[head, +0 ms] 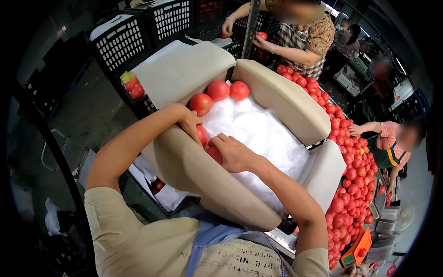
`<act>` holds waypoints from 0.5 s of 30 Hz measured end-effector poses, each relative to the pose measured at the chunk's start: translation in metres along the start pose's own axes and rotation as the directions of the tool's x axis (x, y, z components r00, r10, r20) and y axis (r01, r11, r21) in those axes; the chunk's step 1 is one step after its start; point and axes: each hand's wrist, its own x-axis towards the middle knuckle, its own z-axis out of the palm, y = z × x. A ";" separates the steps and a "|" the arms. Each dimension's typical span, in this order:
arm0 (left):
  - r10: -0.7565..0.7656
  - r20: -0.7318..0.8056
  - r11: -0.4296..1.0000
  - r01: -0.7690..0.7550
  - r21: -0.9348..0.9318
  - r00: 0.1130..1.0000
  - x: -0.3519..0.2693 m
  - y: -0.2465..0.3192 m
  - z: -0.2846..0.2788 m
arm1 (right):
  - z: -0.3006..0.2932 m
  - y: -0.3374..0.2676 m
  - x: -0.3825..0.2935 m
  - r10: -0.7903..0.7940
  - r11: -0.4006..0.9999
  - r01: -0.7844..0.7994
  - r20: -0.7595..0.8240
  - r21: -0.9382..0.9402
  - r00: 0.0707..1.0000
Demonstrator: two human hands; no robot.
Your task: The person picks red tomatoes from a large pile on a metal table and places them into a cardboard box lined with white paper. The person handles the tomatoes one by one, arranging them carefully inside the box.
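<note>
My left hand [191,125] reaches over the near flap of a lined crate and is closed on a tomato [201,135] at the crate's left end. Beside it, my right hand [232,152] has its fingers curled over another tomato [214,154], which is partly hidden under the palm. Three more tomatoes sit along the same end, one [201,104] just beyond my left hand. White plastic film [256,128] covers the crate's bottom. Beige liner flaps [283,100] fold outward over the crate's sides.
A large heap of tomatoes [353,173] lies on a table to the right, with an orange scale [356,247] at its near end. Black plastic crates [121,45] stand at the back left. One co-worker [301,45] handles tomatoes beyond the crate; another [391,145] is across the heap.
</note>
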 end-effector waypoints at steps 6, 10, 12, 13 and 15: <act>0.019 0.059 0.973 -0.005 -0.229 0.998 -0.002 -0.010 -0.006 | -0.039 0.011 -0.006 0.210 0.937 -0.258 0.210 0.234 0.955; -0.072 -0.066 0.959 0.051 -0.278 0.995 -0.002 -0.007 0.001 | -0.059 0.019 -0.010 0.263 0.778 -0.408 0.343 0.477 0.902; -0.067 -0.127 0.970 0.035 -0.239 0.990 0.010 -0.009 0.008 | -0.049 0.030 -0.007 0.254 0.847 -0.338 0.245 0.411 0.936; -0.062 -0.158 0.975 0.026 -0.221 0.986 0.014 -0.008 0.011 | -0.043 0.033 -0.006 0.245 0.877 -0.304 0.197 0.372 0.949; -0.066 -0.118 0.978 0.040 -0.204 0.991 0.016 -0.009 0.009 | -0.029 0.035 -0.006 0.277 0.907 -0.301 0.122 0.295 0.953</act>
